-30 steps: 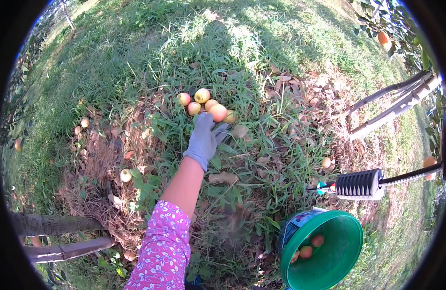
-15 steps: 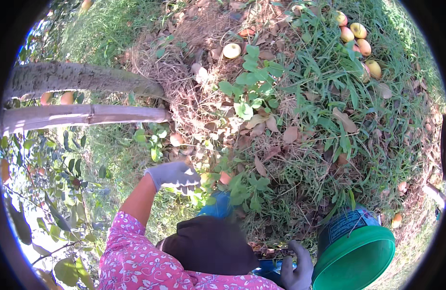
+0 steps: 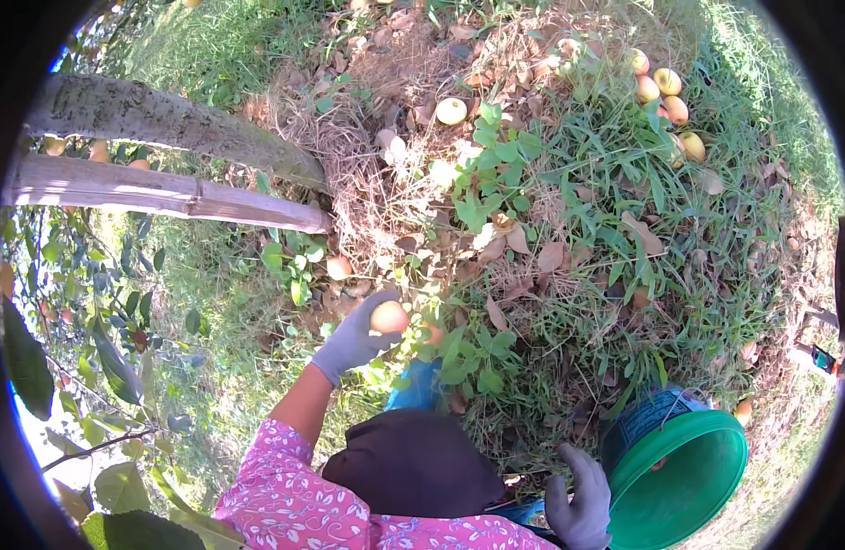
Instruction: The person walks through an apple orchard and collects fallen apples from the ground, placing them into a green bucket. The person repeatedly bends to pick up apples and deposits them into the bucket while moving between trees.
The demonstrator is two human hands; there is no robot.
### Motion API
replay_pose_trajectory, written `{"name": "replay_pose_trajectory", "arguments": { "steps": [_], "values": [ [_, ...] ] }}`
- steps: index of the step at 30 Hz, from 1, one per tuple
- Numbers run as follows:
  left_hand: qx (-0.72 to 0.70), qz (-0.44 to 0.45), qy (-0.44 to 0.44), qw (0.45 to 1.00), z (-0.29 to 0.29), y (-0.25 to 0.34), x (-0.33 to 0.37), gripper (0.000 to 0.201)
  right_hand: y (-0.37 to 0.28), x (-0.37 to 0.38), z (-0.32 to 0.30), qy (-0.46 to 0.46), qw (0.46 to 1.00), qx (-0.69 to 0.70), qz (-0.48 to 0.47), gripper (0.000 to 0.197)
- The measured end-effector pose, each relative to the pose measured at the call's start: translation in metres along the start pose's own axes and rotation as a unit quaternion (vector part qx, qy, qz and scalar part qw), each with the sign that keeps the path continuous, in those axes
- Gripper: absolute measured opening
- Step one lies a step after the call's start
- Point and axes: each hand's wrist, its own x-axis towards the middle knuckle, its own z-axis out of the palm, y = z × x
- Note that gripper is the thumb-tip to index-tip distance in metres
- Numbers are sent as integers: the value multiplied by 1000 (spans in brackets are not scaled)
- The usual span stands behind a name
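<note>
Apple [image 3: 389, 318] grasped by left hand [image 3: 353, 346], left of centre; right hand [image 3: 583, 502], lower right, apparently empty; pick-up judged in hand, transfer to bucket [image 3: 690, 486] called for.

Two hands [image 3: 354, 345], one bucket [image 3: 688, 486] — at least twelve apples [image 3: 389, 317]

Your bucket [image 3: 693, 481] is bright green inside and dark blue with pale markings outside, while just left of it your right hand [image 3: 583, 504] wears a plain lavender-grey glove. Farther left of the bucket, your left hand [image 3: 354, 343], gloved in matching grey, sets off a peach-and-yellow apple [image 3: 389, 317], and your pink sleeve [image 3: 290, 500] carries a white floral pattern beside dark brown cloth [image 3: 413, 463]. Beyond the bucket, clustered apples [image 3: 667, 82] mix yellow with rosy red against green grass [image 3: 624, 179].
</note>
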Motion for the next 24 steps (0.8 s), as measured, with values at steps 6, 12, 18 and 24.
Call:
{"name": "replay_pose_trajectory", "arguments": {
  "steps": [6, 12, 18, 24],
  "values": [
    [-311, 52, -147, 938, -15, 52, 21, 78, -3, 5, -2, -1, 1000, -16, -1, 44],
    [-621, -49, -194, 758, 1, 40, 30, 97, 2, 10, -2, -1, 1000, -18, -11, 46],
    [-530, -57, -117, 838, 19, 16, 39, 66, 8, 8, -1, -18, 1000, -20, -11, 47],
    [-778, -87, -105, 613, 32, 23, 47, 44, 8, 10, -1, -25, 1000, -11, -13, 47]
  ]
}}
